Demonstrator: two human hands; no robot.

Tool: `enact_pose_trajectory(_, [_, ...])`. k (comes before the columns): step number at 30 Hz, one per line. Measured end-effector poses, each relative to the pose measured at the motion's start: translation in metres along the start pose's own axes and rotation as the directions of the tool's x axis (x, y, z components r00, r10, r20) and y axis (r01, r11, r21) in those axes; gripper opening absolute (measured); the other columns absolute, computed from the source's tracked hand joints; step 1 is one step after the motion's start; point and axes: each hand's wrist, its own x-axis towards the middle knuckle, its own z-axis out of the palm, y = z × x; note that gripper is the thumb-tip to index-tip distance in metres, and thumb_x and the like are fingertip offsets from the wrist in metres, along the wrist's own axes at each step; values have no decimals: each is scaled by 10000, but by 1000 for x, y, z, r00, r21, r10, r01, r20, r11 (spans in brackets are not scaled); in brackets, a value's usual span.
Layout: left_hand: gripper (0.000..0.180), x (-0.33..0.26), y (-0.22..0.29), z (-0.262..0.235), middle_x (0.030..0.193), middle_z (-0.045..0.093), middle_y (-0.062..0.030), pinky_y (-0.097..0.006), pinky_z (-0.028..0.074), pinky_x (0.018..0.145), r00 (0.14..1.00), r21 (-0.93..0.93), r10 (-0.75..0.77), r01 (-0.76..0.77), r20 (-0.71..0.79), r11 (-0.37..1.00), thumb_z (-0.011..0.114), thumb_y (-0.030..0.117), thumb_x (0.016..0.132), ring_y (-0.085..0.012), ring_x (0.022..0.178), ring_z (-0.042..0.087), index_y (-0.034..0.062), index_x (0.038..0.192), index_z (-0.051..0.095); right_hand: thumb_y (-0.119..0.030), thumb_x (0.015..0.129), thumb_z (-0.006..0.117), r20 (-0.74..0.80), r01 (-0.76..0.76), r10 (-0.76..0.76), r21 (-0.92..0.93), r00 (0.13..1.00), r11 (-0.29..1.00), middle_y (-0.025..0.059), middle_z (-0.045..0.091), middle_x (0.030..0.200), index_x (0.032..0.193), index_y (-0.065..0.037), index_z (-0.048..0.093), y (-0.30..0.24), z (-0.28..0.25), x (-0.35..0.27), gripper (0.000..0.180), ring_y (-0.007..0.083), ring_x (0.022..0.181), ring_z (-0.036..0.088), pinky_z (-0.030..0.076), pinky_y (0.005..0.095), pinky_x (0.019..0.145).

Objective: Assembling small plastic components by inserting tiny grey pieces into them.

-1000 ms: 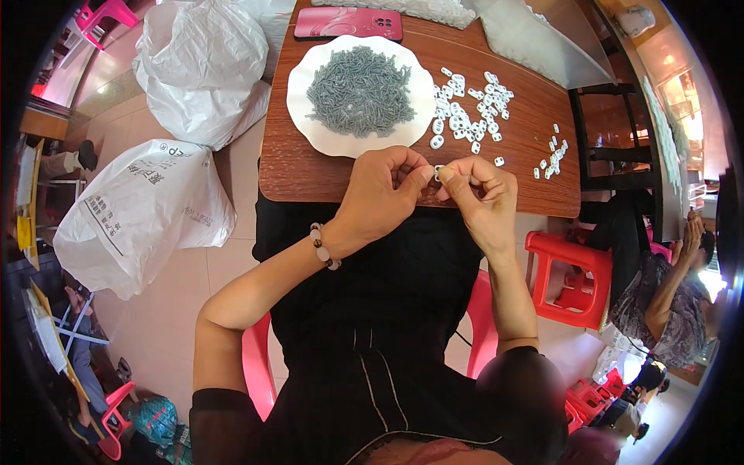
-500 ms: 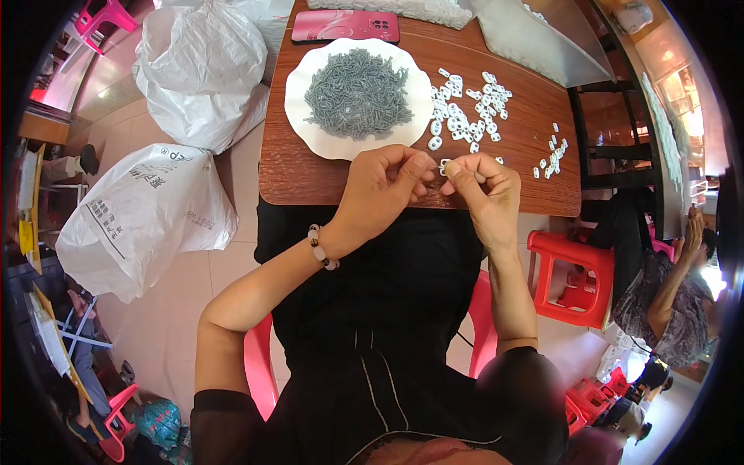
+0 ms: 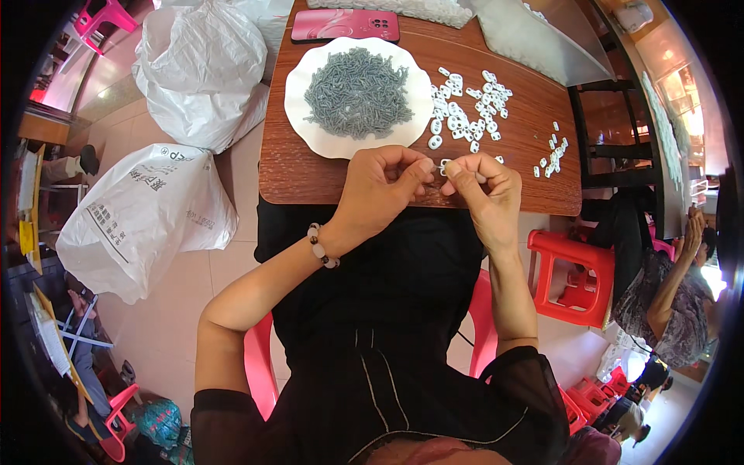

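Observation:
My left hand (image 3: 385, 186) and my right hand (image 3: 484, 190) face each other over the table's near edge, thumbs and forefingers pinched. Whatever lies between the fingertips is too small to make out. Just beyond my left hand stands a white scallop-rimmed plate (image 3: 298, 128), heaped with small grey screw-like pieces (image 3: 358, 94). Past my right hand, small white oval plastic parts with holes (image 3: 465, 116) are scattered in a loose pile. A smaller group of white parts (image 3: 552, 159) lies farther right.
A pink phone (image 3: 345, 26) lies at the far edge of the brown wooden table (image 3: 535, 101). A white tray-like container (image 3: 535, 46) stands at the back right. White sacks (image 3: 147, 225) sit on the floor at left, a red stool (image 3: 570, 279) at right. Other people sit nearby.
My two hands have barely moved; the pinched fingertips are slightly apart as before. The plate and white parts lie where they were.

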Motion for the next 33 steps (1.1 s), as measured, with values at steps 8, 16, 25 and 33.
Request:
enact_pose_trajectory(8, [159,0,-2,0,750,661,-43,-183,480,572,1000,14,4,-5,6,1000,632,114,891,-53,640,592,-43,894,655,-85,893,624,0,-7,7,-18,1000,1000,26,653,680,836,18,649,1,0,0,120,15,596,548,396,157,540])
enact_pose_trajectory(16, [131,-5,-2,6,780,654,-32,-196,464,577,995,147,100,-103,31,984,619,81,881,-35,666,574,-44,917,638,-101,892,620,-156,29,-17,74,988,997,16,624,701,848,-1,649,-1,-28,-7,114,45,629,535,386,176,621])
enact_pose_trajectory(25, [132,16,-3,20,851,556,-135,-347,486,569,734,809,577,-552,358,201,587,61,848,-286,643,586,-4,960,563,-136,898,613,-348,48,10,156,938,987,9,600,680,845,-17,650,12,-64,-16,136,35,597,487,341,169,582])
enact_pose_trajectory(33, [152,34,-4,30,762,578,-159,-416,477,556,893,931,340,-348,294,109,577,143,882,-349,651,591,-7,865,565,-150,902,614,-285,26,34,204,958,979,9,611,683,844,-18,644,16,-59,-21,147,27,598,501,366,170,585])
